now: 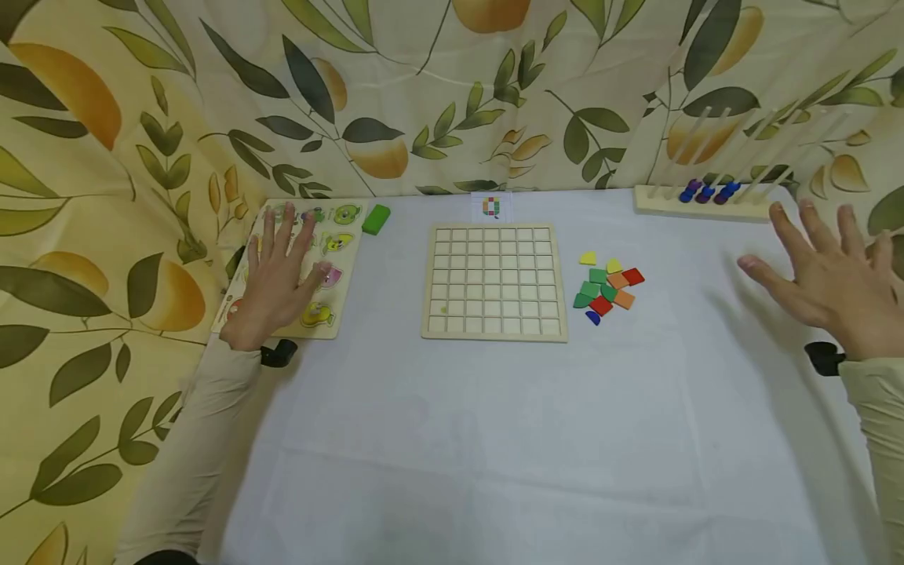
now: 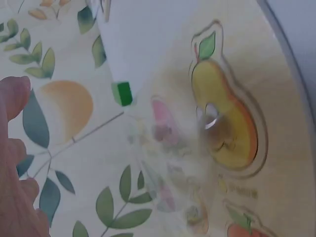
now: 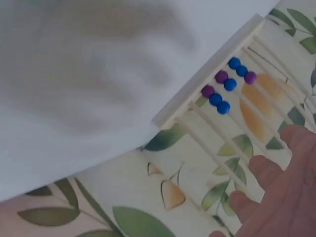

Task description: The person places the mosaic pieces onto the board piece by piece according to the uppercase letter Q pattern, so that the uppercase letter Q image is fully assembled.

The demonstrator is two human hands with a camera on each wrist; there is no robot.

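My left hand (image 1: 275, 286) is spread with straight fingers over a wooden fruit puzzle board (image 1: 330, 318) at the left; whether it touches the board I cannot tell. Seen from the left wrist, a yellow pear piece (image 2: 224, 118) sits in its outline. At the right, my right hand (image 1: 836, 282) hovers with fingers spread and holds nothing. Just beyond it stands a wooden bead rack (image 1: 702, 205) with upright rods and several blue and purple beads (image 3: 229, 85). Between the hands lies a wooden grid board (image 1: 494, 282), with loose coloured tiles (image 1: 607, 289) to its right.
A green block (image 1: 377, 220) lies beside the puzzle board's far corner. Behind the grid board is a small pattern card (image 1: 490, 206) with coloured squares. White cloth (image 1: 480, 439) covers the table, and a leaf-and-fruit patterned curtain (image 1: 452, 102) rises along its back and left.
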